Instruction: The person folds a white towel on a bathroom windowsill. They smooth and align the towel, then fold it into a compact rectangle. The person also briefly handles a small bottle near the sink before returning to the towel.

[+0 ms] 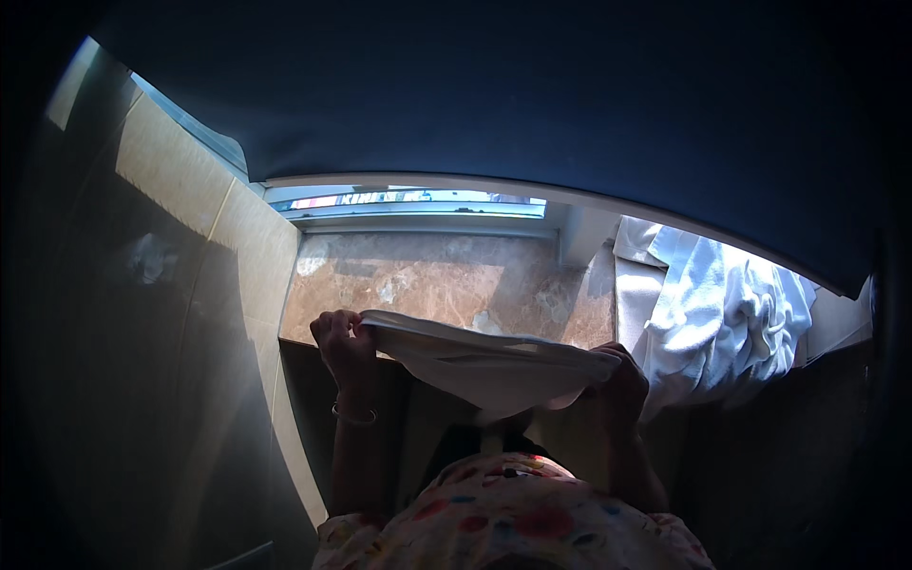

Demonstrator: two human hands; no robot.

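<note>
A white cloth (491, 363) hangs stretched between my two hands, in front of my body and at the near edge of a brown marble windowsill (427, 285). Its upper left corner is pinched in my left hand (343, 345), above a bracelet on that wrist. My right hand (620, 381) grips the other upper corner, its fingers partly in shadow. Just beyond my right hand, more white towels (719, 306) lie in a rumpled heap over the right part of the sill, hanging down past its edge.
A dark blue blind or panel (499, 107) spans the top of the view, its pale lower rail above the sill. Behind it runs a window frame (427, 222). A beige tiled wall (263, 263) stands at the left. Dark surfaces lie below the sill.
</note>
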